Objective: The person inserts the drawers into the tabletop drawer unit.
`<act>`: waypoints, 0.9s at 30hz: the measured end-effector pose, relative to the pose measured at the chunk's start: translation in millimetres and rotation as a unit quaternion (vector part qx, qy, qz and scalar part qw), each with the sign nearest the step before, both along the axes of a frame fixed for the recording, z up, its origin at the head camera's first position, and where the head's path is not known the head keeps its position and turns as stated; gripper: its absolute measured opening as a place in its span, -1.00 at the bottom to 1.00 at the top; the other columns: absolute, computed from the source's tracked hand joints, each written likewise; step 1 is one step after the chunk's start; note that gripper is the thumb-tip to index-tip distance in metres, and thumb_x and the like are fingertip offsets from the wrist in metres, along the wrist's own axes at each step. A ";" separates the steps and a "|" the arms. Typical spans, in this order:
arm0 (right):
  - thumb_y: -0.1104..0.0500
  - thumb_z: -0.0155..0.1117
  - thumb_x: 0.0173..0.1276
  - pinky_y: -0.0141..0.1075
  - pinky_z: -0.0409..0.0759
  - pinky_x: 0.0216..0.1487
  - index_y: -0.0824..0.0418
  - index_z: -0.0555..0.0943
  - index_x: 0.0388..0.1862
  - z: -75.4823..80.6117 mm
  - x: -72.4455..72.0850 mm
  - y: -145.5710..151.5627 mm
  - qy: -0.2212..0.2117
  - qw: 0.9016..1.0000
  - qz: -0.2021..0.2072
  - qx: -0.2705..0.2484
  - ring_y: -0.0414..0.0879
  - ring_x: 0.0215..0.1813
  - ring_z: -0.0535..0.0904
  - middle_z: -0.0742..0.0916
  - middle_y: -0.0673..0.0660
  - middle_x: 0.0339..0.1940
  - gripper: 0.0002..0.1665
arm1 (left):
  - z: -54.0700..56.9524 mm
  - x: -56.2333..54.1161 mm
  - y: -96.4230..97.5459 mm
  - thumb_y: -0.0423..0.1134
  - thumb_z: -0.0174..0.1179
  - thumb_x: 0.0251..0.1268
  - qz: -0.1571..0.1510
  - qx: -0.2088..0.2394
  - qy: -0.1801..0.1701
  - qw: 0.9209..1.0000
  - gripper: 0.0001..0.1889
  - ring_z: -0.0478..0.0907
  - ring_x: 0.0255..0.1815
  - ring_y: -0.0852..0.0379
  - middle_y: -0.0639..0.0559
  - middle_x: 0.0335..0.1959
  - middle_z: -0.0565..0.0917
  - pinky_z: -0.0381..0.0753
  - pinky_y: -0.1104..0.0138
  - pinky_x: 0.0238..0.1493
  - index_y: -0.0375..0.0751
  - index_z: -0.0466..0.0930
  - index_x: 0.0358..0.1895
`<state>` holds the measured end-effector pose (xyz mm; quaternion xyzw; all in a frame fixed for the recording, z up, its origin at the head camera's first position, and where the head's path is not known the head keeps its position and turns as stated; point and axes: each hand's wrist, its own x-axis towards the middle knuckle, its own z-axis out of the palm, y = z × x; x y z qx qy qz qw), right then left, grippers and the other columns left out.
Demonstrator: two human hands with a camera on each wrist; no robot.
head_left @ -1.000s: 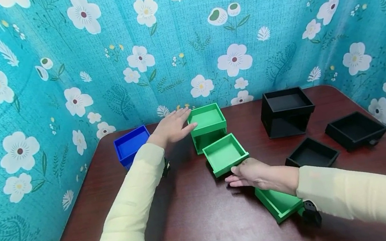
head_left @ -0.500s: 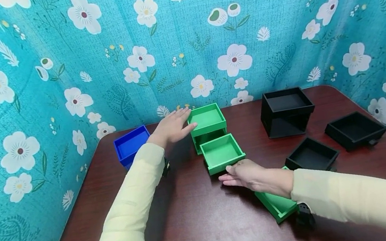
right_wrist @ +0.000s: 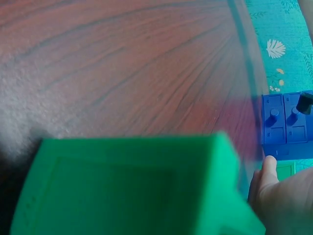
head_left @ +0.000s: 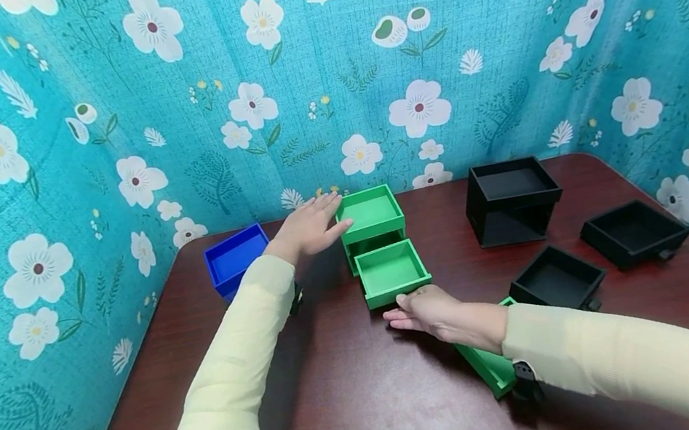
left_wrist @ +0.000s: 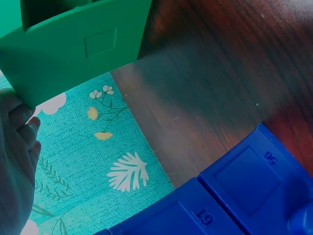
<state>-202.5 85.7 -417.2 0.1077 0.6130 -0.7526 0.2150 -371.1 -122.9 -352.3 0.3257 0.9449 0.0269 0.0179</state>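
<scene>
The small green drawer box (head_left: 371, 213) stands near the table's far edge, with an open tray top and a hollow front. Against its left side lies my left hand (head_left: 310, 229), fingers straight; in the left wrist view its fingers touch the box's green side wall (left_wrist: 73, 54). A loose green drawer (head_left: 392, 273) sits partly in front of the hollow. My right hand (head_left: 427, 310) holds this drawer at its front, thumb up against the front panel and fingers below. Whether it grips a knob is hidden. Another green drawer (head_left: 487, 364) lies under my right forearm.
A blue drawer box (head_left: 234, 256) stands at the left, partly behind my left arm. At the right are a hollow black box (head_left: 512, 199) and two loose black drawers (head_left: 557, 277). A teal flowered curtain (head_left: 302, 103) closes off the back and sides.
My right hand has moved left, sliding the green drawer left and slightly turning it square to the box's opening. The left hand stays against the box.
</scene>
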 end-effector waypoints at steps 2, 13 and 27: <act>0.42 -0.18 0.55 -0.20 0.60 0.05 0.67 0.18 0.25 -0.7 -2.8 -0.9 0.000 1.000 -0.002 0.001 0.16 0.10 0.60 0.51 0.61 0.13 -0.60 | -0.1 0.3 -0.2 0.29 -0.32 0.49 0.001 0.000 0.000 1.000 -0.22 -0.16 0.56 0.02 -0.06 0.57 -0.02 -0.16 0.16 0.50 -0.13 -0.07 0.57; 0.42 -0.18 0.55 -0.19 0.60 0.05 0.67 0.15 0.26 -3.5 -11.6 -7.1 -0.005 1.000 -0.017 -0.006 0.19 0.11 0.59 0.47 0.63 0.16 -0.59 | -1.2 0.8 -2.0 0.28 -0.32 0.50 -0.007 0.004 0.005 1.000 -0.22 -0.14 0.56 0.00 -0.09 0.56 -0.01 -0.18 0.19 0.50 -0.16 -0.07 0.56; 0.41 -0.17 0.55 -0.18 0.61 0.04 0.63 0.18 0.22 -1.4 -16.2 -8.6 -0.023 1.000 -0.014 0.012 0.20 0.09 0.61 0.43 0.60 0.22 -0.64 | -1.9 -0.5 -2.8 0.26 -0.30 0.51 -0.020 -0.002 0.020 1.000 -0.23 -0.12 0.55 -0.03 -0.14 0.55 0.02 -0.20 0.20 0.50 -0.21 -0.05 0.55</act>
